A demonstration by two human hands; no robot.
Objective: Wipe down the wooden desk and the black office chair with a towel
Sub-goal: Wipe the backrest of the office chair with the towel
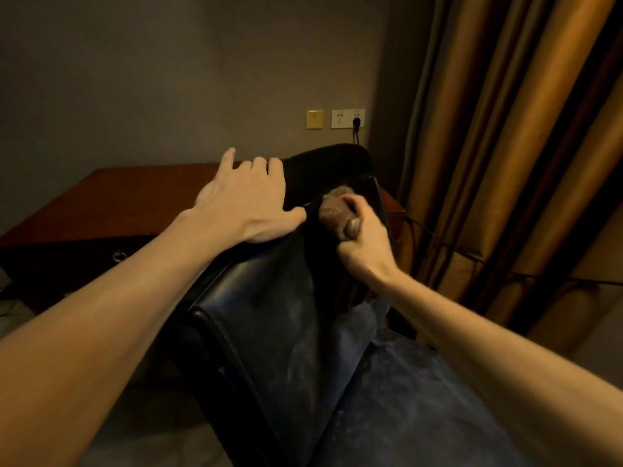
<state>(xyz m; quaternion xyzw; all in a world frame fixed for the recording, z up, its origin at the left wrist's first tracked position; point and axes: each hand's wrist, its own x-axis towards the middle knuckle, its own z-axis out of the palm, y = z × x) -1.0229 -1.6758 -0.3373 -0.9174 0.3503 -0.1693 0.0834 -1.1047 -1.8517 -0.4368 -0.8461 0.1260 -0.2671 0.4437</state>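
Note:
The black office chair (pixel 269 298) fills the middle of the view, its leather back turned toward me. My left hand (pixel 249 200) lies over the top of the backrest, fingers curled over the far edge and thumb on the near face. My right hand (pixel 360 241) grips a bunched brownish towel (pixel 332 210) and presses it on the chair's upper right part. The wooden desk (pixel 135 193) stands behind the chair against the wall.
Gold-brown curtains (pixel 505 163) hang on the right. Wall sockets (pixel 347 119) with a black plug and cable sit above the desk. A cable runs across the curtain foot. My blue trouser leg (pixel 421 399) is at bottom right.

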